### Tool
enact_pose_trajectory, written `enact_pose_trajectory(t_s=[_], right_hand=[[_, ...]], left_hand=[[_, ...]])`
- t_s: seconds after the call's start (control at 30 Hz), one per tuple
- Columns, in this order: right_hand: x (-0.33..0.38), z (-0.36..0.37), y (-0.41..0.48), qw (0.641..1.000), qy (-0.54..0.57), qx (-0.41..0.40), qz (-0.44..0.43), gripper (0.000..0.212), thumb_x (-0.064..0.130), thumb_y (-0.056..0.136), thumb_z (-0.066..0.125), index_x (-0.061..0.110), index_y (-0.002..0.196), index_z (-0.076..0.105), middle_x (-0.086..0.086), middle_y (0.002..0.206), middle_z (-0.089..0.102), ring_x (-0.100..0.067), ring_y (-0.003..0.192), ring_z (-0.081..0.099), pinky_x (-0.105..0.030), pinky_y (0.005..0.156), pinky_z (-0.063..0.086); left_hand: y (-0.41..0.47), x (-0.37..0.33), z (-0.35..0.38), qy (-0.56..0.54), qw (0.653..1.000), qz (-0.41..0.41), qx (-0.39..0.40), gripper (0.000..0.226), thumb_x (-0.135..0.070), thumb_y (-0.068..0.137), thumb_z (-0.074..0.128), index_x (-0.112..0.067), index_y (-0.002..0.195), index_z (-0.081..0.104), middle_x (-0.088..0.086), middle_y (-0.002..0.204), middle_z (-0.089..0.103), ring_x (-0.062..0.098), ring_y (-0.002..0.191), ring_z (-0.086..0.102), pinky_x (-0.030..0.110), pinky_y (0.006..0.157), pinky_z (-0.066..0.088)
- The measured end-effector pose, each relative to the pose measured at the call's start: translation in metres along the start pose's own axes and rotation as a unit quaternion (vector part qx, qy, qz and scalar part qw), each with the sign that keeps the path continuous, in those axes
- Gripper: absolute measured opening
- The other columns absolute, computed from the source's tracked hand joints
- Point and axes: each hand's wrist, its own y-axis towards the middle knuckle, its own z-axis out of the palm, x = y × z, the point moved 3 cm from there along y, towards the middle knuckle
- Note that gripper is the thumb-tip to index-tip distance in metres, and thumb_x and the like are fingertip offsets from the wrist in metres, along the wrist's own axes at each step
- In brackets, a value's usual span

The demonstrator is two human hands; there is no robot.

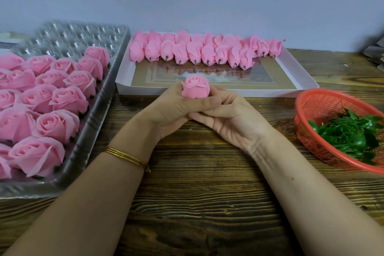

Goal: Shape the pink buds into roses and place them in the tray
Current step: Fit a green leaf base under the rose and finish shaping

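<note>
Holding a partly opened pink bud (pixel 195 87) upright above the bench (pixel 197 189), the left grip (pixel 176 110) is clamped round its base with the thumb across the front. The right grip (pixel 228 118) curls against the bud's right side and underside, closed on it too. Left of the grips, the tray (pixel 99 110) holds finished roses (pixel 56 122), with free cups only at its far end. The petals look thin, so squeezing or tugging too hard could crease or tear one, and reaching to a far cup could knock seated roses.
</note>
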Motion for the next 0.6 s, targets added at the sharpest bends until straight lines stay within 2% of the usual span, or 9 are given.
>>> enact_pose_trajectory(t_s=[0.17, 0.33, 0.4, 0.5, 0.53, 0.6], right_hand=[[-0.0004, -0.0025, -0.0006, 1.000, -0.012, 0.004, 0.021, 0.044, -0.011, 0.072, 0.055, -0.008, 0.115, 0.060, -0.018, 0.117, 0.066, -0.028, 0.100, 0.069, -0.034, 0.087, 0.057], [-0.0008, -0.0043, 0.0006, 0.999, -0.016, 0.022, 0.031, 0.044, -0.012, 0.073, 0.052, -0.006, 0.116, 0.059, -0.017, 0.114, 0.067, -0.026, 0.099, 0.069, -0.032, 0.087, 0.057], [-0.0003, -0.0053, 0.0006, 0.999, -0.011, 0.028, 0.031, 0.040, -0.012, 0.074, 0.051, -0.003, 0.111, 0.062, -0.015, 0.108, 0.070, -0.025, 0.097, 0.070, -0.031, 0.085, 0.058], [0.0011, -0.0062, 0.0001, 0.999, -0.004, 0.031, 0.032, 0.037, -0.012, 0.075, 0.051, 0.000, 0.108, 0.063, -0.013, 0.103, 0.072, -0.023, 0.094, 0.071, -0.030, 0.082, 0.058], [0.0016, -0.0066, -0.0001, 0.999, -0.005, 0.029, 0.034, 0.037, -0.011, 0.075, 0.051, 0.000, 0.108, 0.063, -0.012, 0.102, 0.072, -0.023, 0.094, 0.071, -0.030, 0.082, 0.058], [0.0018, -0.0073, 0.0001, 0.999, -0.007, 0.021, 0.037, 0.037, -0.010, 0.075, 0.052, -0.001, 0.109, 0.062, -0.013, 0.105, 0.071, -0.022, 0.096, 0.070, -0.031, 0.085, 0.058]], left_hand=[[-0.0001, 0.0010, 0.0010, 0.018, 1.000, -0.006, 0.001, 0.012, -0.025, 0.066, 0.079, -0.022, 0.078, 0.078, 0.005, 0.119, 0.070, 0.022, 0.120, 0.061, 0.029, 0.096, 0.050], [0.0012, 0.0050, 0.0013, 0.022, 1.000, -0.004, -0.018, 0.015, -0.023, 0.064, 0.077, -0.018, 0.078, 0.078, 0.006, 0.117, 0.068, 0.021, 0.114, 0.062, 0.032, 0.098, 0.051], [0.0020, 0.0066, 0.0001, 0.022, 0.999, -0.006, -0.027, 0.025, -0.022, 0.067, 0.075, -0.008, 0.088, 0.075, 0.010, 0.118, 0.066, 0.022, 0.114, 0.061, 0.032, 0.099, 0.051], [0.0026, 0.0072, -0.0001, 0.035, 0.999, -0.006, -0.035, 0.050, -0.018, 0.075, 0.067, 0.010, 0.115, 0.061, 0.019, 0.121, 0.062, 0.024, 0.113, 0.061, 0.032, 0.099, 0.050], [0.0026, 0.0069, 0.0005, 0.033, 0.999, -0.007, -0.039, 0.052, -0.019, 0.075, 0.066, 0.011, 0.117, 0.060, 0.021, 0.120, 0.062, 0.024, 0.111, 0.061, 0.031, 0.098, 0.050], [0.0031, 0.0068, 0.0014, 0.028, 0.998, -0.006, -0.049, 0.041, -0.020, 0.075, 0.067, 0.004, 0.108, 0.065, 0.018, 0.115, 0.064, 0.021, 0.106, 0.063, 0.030, 0.096, 0.052]])
